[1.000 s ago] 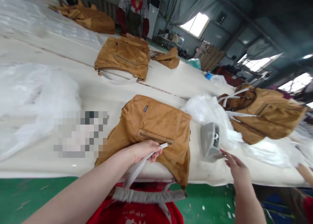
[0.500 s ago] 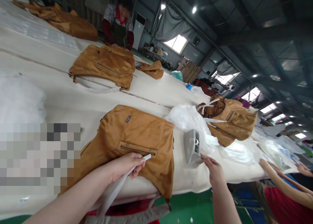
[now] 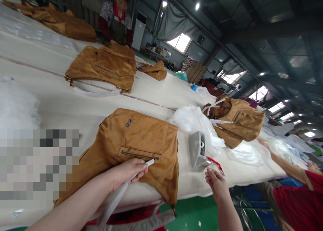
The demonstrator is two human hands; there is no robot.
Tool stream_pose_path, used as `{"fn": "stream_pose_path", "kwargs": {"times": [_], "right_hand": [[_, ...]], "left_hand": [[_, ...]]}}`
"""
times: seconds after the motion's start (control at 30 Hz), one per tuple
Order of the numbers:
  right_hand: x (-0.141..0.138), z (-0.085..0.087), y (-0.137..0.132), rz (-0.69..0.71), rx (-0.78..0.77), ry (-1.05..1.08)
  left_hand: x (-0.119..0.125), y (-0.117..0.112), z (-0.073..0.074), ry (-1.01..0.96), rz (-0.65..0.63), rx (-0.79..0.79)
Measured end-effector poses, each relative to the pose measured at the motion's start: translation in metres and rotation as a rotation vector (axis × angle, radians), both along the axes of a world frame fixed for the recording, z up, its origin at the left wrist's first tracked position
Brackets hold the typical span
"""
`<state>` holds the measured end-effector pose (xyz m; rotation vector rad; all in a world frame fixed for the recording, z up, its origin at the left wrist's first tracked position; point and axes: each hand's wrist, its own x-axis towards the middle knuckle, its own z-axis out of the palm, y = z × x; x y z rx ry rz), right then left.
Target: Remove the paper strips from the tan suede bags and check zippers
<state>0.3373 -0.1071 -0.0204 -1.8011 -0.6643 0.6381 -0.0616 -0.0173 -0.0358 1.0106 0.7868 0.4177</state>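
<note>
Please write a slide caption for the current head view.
The left hand holds a white strip over a tan bag; the right hand is beside a grey tape dispenser.

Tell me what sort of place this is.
Most likely a bag workshop or factory floor: several similar tan bags lie along a long, pale table, a co-worker stands across it, and steel beams span the roof.
</note>
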Motion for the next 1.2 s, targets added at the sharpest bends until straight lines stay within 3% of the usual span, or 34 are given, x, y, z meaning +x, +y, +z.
{"fn": "stream_pose_path", "kwargs": {"times": [0.2,0.3,0.4,0.47,0.6,0.73,0.93,1.2], "right_hand": [[0.006,-0.011,-0.005,-0.083,-0.031,-0.094],[0.002,-0.016,-0.017,-0.147,-0.028,-0.112],[-0.029,-0.011,-0.022,-0.138,0.054,-0.101],[-0.069,-0.003,-0.019,-0.014,0.121,-0.088],[-0.166,0.013,-0.001,0.44,0.118,0.051],[-0.227,0.004,0.02,0.724,0.029,0.195],[-0.235,-0.019,0.035,0.754,-0.074,0.18],[-0.225,-0.02,0.036,0.796,-0.13,0.219]], "left_hand": [[0.004,-0.006,-0.003,0.075,-0.008,0.074],[0.008,-0.012,-0.006,0.15,0.056,0.239],[0.01,-0.017,-0.005,0.25,0.055,0.438],[0.01,-0.018,-0.005,0.295,0.032,0.505],[0.008,-0.018,-0.005,0.321,0.005,0.532],[0.007,-0.018,-0.006,0.31,0.012,0.535],[0.006,-0.019,-0.007,0.255,0.029,0.528],[0.009,-0.016,-0.002,0.207,0.094,0.323]]}}
